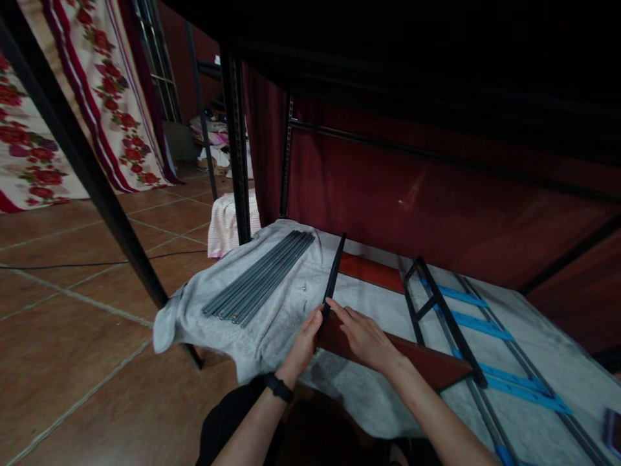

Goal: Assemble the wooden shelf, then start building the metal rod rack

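My left hand [305, 336] is closed around the near part of a slim black metal bar [334, 275], thumb upward. From the right, my right hand [366, 333] meets the same bar, its fingers gripping the edge beside my left thumb. The bar stands across the left ends of two reddish-brown boards, a near board [422, 356] and a far board [371, 272]. At their other ends is a black frame with a cross-piece [444, 317]. Two small screws [304, 288] lie on the grey cloth [276, 343] left of the bar.
A bundle of grey metal rods [262, 275] lies left on the cloth. Rails with blue crosspieces [485, 323] lie right. Black posts [237, 149] and a dark upper deck [412, 65] surround the work. A phone-like object [612, 430] sits at the right edge.
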{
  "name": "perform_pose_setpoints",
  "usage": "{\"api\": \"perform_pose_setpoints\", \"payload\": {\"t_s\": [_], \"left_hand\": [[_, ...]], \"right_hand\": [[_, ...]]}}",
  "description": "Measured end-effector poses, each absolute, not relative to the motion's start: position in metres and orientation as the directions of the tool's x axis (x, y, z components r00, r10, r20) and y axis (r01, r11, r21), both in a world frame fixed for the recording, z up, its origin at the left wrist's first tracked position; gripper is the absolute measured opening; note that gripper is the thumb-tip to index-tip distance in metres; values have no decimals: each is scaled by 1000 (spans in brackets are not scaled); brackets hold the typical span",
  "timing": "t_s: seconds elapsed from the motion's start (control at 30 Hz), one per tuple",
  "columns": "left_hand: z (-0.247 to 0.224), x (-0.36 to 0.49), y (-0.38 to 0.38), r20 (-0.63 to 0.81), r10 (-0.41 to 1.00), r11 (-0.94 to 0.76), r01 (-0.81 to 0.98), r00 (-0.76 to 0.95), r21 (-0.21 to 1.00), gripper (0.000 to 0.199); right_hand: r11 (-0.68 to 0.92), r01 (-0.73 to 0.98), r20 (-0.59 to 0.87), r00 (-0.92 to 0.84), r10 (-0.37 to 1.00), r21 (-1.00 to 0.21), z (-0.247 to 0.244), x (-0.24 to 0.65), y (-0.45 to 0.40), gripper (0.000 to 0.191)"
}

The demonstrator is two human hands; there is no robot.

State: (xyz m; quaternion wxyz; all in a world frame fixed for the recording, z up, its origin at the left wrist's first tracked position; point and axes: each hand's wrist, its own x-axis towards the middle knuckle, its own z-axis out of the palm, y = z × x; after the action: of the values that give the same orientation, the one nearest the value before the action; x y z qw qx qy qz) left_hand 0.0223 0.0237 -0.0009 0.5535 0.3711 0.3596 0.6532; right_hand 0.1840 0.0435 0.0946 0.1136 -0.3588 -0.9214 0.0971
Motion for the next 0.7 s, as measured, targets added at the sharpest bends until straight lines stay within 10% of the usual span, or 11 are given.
{"api": "perform_pose_setpoints", "payload": {"t_s": [0.43, 0.7], "left_hand": [[8, 15, 30, 66, 987, -134, -537, -144, 833, 55], [-18, -21, 42, -98, 888, 143, 68, -449, 987, 25]], "right_hand": [[755, 539, -33, -821, 570, -373, 106, 168, 66, 65], [760, 548, -76, -825, 560, -350, 113, 172, 71, 60]]}}
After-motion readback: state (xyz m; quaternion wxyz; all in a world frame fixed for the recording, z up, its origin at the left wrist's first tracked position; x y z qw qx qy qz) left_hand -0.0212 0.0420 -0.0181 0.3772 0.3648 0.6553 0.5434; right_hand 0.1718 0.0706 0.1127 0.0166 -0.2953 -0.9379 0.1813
